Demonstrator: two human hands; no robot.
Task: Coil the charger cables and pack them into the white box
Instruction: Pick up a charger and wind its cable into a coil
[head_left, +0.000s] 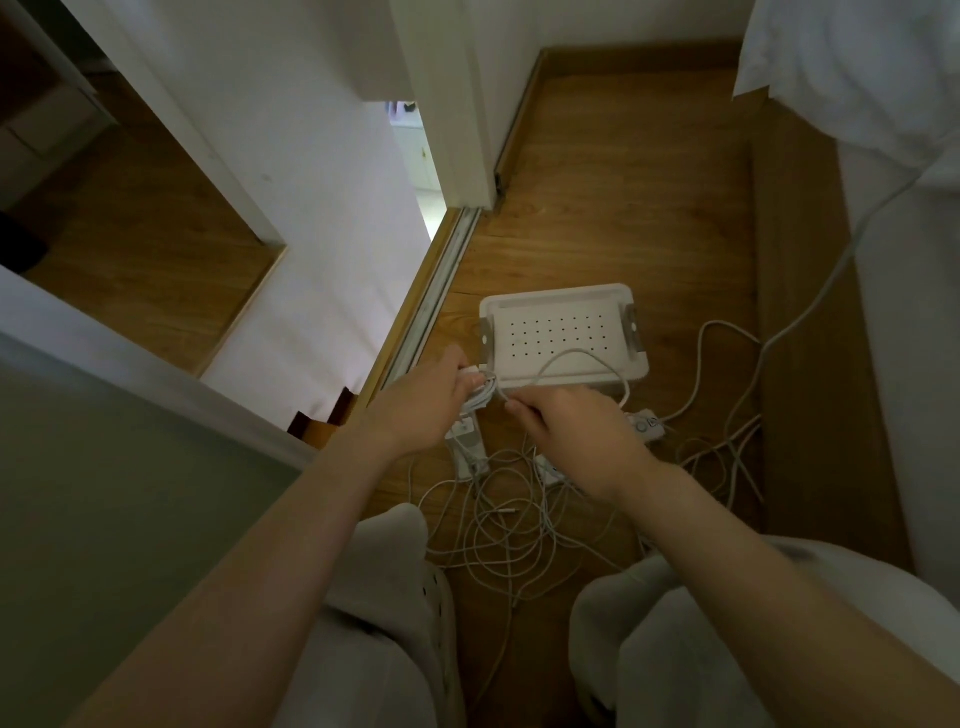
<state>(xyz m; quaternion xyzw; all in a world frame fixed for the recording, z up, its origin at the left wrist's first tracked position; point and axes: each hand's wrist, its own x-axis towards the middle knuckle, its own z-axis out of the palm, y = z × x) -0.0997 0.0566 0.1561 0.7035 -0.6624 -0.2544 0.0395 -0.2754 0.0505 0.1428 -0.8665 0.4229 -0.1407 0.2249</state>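
Knees in pale grey trousers (395, 545) frame my view. Between them, on the near side of the white plastic box with a perforated top (550, 322), a loose tangle of thin white charger cables (498, 525) sprawls over the wooden floor (597, 208). I have the left hand (431, 395) gripping a small coil of white cable (480, 392) at the box's near-left corner. The right hand (571, 431), just beside it, pinches the white strand (571, 356) feeding that coil, whose slack loops over the box's top. I judge one cable partly wound. The box looks closed with nothing packed, so I reckon most of the work is left: the tangle, a white charger brick (467, 449) near the box's front, then the packing.
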